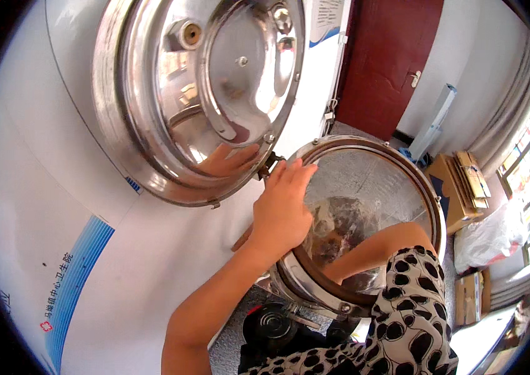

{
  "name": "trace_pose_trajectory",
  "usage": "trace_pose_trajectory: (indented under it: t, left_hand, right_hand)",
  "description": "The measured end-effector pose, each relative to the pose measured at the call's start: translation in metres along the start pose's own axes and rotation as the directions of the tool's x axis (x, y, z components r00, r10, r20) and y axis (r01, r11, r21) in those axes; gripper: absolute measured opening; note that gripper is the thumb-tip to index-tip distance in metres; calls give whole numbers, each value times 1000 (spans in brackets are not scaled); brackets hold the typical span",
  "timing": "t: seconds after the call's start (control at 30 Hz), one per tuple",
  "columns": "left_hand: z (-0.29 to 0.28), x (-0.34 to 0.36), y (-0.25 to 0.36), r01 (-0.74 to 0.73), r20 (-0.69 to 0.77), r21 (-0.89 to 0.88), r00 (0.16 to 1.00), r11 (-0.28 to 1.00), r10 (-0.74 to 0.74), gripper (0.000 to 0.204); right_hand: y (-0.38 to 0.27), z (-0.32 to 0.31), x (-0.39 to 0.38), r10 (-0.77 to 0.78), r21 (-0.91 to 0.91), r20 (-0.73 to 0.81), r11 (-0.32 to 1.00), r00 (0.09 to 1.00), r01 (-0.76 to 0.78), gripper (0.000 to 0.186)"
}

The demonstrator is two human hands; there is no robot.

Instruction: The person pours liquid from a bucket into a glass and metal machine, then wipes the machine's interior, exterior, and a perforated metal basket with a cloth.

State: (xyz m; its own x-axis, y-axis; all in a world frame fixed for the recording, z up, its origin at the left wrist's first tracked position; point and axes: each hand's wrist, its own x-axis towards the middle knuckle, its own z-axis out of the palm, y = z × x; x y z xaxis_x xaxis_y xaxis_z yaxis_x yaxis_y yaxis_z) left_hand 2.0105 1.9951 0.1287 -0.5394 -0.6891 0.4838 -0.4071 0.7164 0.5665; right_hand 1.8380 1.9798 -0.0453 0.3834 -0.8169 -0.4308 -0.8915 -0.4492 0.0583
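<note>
At left the steel lid (240,62) stands swung up on its hinge (270,164), close to the white wall panel (171,262). The left hand (283,203) rests flat over the rim beside that hinge, fingers extended, clasping nothing. Right of it, the round steel vessel (365,169) gapes upward; the bent right arm (374,250) dips inside, its hand hidden by the near rim, grip impossible to tell. Bare floor (365,128) shows beyond, then cardboard boxes (455,194).

lid (215,94) left of vessel (302,281) | door (390,62) behind vessel | boxes (459,209) right
</note>
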Motion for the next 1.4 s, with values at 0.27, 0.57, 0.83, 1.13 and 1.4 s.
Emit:
trace_pose_trajectory:
  t: [0.27, 0.57, 0.83, 1.13, 1.4]
  left_hand:
    - [4, -2, -9, -26, -33, 31, 999, 999, 27, 45]
    - [5, 0, -15, 27, 2, -16, 1000, 1000, -27, 41]
    - [12, 2, -12, 83, 12, -63, 997, 995, -83, 39]
    - [9, 0, -17, 59, -51, -20, 997, 998, -60, 39]
    - [16, -7, -22, 41, -112, 0, 993, 999, -41, 32]
  right_hand:
    - [3, -35, -29, -312, -530, -225, 834, 923, 153, 35]
    - [72, -93, -173, 111, -569, -152, 803, 982, -179, 38]
    - [-39, -109, -207, 47, 232, 741, 918, 670, -322, 37]
    - [-39, -24, -102, 294, 878, 477, -112, 828, -466, 39]
    - [15, 11, -68, 533, 518, 380, 555, 757, -651, 40]
